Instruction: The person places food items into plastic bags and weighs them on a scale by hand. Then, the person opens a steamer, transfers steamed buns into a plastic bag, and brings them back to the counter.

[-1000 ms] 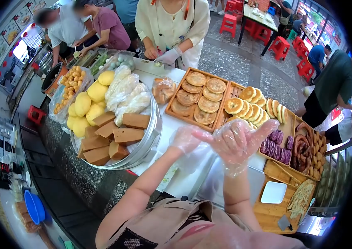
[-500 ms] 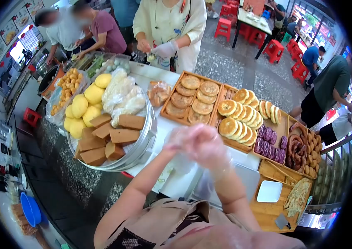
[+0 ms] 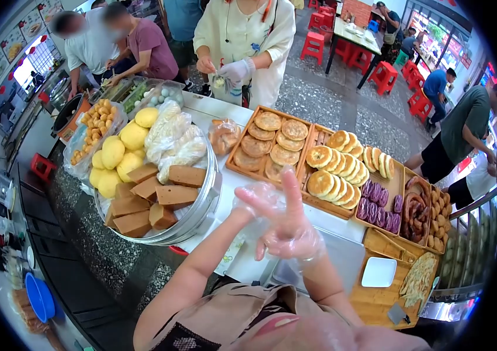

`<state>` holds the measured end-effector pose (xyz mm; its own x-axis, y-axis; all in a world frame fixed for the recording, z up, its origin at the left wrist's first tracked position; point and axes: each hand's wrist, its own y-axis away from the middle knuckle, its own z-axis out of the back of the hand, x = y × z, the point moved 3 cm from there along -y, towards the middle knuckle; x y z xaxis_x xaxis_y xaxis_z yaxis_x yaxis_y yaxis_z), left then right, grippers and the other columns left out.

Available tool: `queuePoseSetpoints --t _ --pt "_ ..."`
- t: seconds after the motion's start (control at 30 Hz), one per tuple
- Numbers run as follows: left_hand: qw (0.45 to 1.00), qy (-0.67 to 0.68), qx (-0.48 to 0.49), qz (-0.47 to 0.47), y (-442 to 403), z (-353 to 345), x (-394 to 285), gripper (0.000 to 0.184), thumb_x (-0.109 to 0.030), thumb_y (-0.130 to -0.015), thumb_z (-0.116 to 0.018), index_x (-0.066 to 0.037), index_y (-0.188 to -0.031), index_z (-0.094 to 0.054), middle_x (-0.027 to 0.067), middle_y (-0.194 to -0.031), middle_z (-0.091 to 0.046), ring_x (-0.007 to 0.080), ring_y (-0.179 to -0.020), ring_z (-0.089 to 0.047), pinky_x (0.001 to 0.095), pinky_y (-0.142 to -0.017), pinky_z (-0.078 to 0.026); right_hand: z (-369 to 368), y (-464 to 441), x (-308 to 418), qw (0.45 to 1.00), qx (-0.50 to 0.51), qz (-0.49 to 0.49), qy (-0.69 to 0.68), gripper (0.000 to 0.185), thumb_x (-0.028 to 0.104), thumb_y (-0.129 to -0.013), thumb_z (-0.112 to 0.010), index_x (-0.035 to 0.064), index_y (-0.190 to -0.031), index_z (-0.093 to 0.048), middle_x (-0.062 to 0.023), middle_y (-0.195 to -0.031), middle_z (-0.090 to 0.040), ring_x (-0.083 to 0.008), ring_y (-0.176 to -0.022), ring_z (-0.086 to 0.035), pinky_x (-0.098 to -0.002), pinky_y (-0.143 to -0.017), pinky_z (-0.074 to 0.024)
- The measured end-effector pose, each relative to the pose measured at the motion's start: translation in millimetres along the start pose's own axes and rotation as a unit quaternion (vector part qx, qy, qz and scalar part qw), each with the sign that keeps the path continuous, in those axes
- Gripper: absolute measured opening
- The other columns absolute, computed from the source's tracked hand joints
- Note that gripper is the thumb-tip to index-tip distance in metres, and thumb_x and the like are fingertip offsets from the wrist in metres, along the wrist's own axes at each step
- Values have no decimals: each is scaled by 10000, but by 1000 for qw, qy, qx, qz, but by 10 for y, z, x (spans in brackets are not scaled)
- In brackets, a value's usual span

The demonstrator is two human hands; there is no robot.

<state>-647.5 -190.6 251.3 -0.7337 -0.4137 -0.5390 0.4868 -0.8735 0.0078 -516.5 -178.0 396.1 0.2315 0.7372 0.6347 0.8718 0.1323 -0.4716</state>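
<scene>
My left hand (image 3: 256, 202), in a clear plastic glove, is held over the white counter with a finger pointing left; part of it lies behind my right hand. Beside it my right hand (image 3: 290, 225), gloved too, has its index finger raised and other fingers spread or bent, with nothing in it. Both are near a wooden tray of flat browned cakes (image 3: 284, 157). Left of them stands a round metal steamer (image 3: 193, 225) with brown cake blocks (image 3: 176, 196), yellow buns (image 3: 112, 152) and plastic-wrapped food (image 3: 172, 137).
More trays hold pale round cakes (image 3: 320, 183), purple rolls (image 3: 379, 213) and brown twisted pieces (image 3: 417, 212). A white plate (image 3: 379, 271) lies on a wooden board at right. Across the counter a person (image 3: 248, 47) handles something small. Red stools (image 3: 384, 78) stand behind.
My hands came together, then parted a little, and my right hand's index finger now points up. The view has shifted slightly. The person across still handles the small item.
</scene>
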Motion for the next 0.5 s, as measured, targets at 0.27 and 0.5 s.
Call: queuePoseSetpoints --t 0.27,0.5 --pt "1000 -7 -2 -10 -7 -69 54 274 -326 -765 -550 -62 -778 -622 147 -843 -645 338 -830 -603 421 -732 -478 59 124 -2 1000 -27 -1 11 1125 -167 -697 -519 402 -1403 147 -323 -1445 -60 -20 -501 -454 -341 -716 -545" --pt "999 12 16 46 73 170 -138 271 -318 -756 -558 -59 -795 -626 161 -853 -643 348 -849 -601 421 -754 -478 75 248 37 997 -69 14 34 1107 -179 -650 -447 384 -1422 112 -258 -1469 -123 -5 -508 -406 -325 -717 -529"
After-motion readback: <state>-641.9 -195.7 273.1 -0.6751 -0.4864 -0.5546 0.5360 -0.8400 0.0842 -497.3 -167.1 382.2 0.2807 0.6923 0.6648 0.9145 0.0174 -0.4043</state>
